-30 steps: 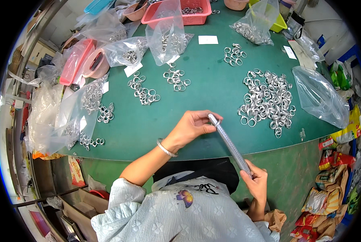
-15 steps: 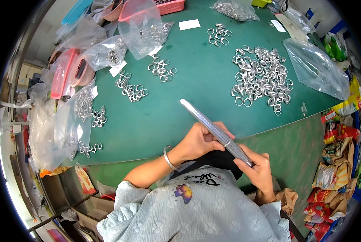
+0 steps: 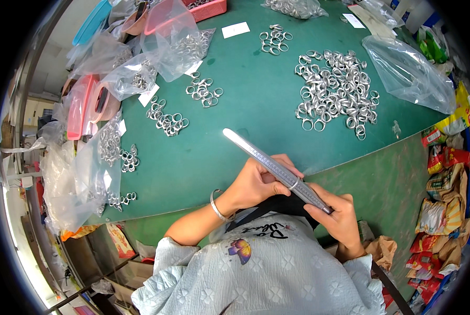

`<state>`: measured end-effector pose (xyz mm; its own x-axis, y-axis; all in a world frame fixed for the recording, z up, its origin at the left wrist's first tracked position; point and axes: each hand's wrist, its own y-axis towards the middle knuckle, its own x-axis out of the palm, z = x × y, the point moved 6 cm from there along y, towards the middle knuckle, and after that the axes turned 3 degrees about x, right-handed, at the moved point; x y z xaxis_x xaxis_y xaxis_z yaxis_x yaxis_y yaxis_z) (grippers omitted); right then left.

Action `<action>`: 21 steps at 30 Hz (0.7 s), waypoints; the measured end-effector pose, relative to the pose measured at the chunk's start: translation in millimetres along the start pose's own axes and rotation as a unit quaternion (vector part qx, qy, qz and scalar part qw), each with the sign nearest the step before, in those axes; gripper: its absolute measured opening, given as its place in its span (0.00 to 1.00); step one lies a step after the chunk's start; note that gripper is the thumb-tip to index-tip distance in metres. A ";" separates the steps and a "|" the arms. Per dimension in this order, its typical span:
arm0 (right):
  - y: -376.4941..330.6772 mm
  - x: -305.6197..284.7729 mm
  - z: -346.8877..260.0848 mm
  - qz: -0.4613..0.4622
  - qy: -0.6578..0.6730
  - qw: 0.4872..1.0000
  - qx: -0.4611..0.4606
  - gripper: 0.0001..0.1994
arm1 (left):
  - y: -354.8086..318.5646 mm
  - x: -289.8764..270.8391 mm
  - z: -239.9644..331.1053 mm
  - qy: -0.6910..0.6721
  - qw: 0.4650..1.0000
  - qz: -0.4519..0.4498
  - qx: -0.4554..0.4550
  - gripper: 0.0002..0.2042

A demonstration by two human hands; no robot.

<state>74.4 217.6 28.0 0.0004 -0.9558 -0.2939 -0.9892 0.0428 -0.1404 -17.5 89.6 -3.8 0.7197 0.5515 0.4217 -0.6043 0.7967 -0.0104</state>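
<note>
A grey tapered ring mandrel (image 3: pixel 264 160) with scale markings slants across my front, its narrow tip up and to the left over the table. One silver ring (image 3: pixel 295 184) sits around its thicker part. My left hand (image 3: pixel 258 184) is closed about the mandrel, fingers behind it and thumb just beside the ring. Lower down, my right hand (image 3: pixel 337 212) grips the thick end between thumb and fingers. To the right on the table lies a large pile of silver rings (image 3: pixel 337 92). Smaller groups of rings (image 3: pixel 166 119) lie to the left.
Clear bags of rings (image 3: pixel 193 44) and pink baskets (image 3: pixel 82 107) crowd the green table's (image 3: pixel 203 168) left side. A flat clear bag (image 3: pixel 408 79) lies near its right edge. White paper slips (image 3: pixel 236 30) lie by some groups. Colourful packets (image 3: pixel 434 212) stand beyond the right edge.
The view has shifted slightly, so the table's contents appear a little higher at the right. Both hands keep their hold on the mandrel, and the ring stays at about the same place on it.
</note>
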 end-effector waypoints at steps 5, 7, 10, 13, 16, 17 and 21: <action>0.7 0.1 -2.0 0.003 0.002 1.000 -0.006 0.19 | -0.1 -0.8 0.8 0.013 0.999 0.032 -0.004 0.17; 0.6 -0.2 -1.9 0.005 -0.002 1.000 -0.009 0.19 | -0.4 -1.7 0.5 0.022 0.999 0.046 -0.007 0.18; 1.0 -0.4 -1.8 0.004 -0.002 1.000 -0.014 0.19 | -0.9 -1.9 0.2 0.035 0.998 0.046 -0.007 0.17; 1.3 -0.7 -2.6 0.004 -0.004 1.000 -0.010 0.18 | -0.8 -2.0 -0.8 0.028 0.999 0.046 -0.007 0.17; 1.8 -1.0 -1.8 0.007 -0.008 1.000 -0.010 0.18 | -1.7 -3.0 -3.7 0.015 0.999 0.050 -0.013 0.17; 2.2 -0.8 -1.2 0.008 -0.010 1.000 -0.010 0.18 | -2.0 -3.3 -4.7 0.008 0.998 0.053 -0.016 0.17; 4.4 0.5 -0.4 0.014 -0.006 1.000 -0.011 0.18 | -2.6 -5.6 -6.5 -0.001 0.999 0.052 -0.014 0.17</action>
<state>70.1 217.2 27.7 -0.0255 -0.9508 -0.3089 -0.9919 0.0626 -0.1106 -17.7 86.1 -12.0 0.6534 0.6306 0.4188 -0.6654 0.7423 -0.0795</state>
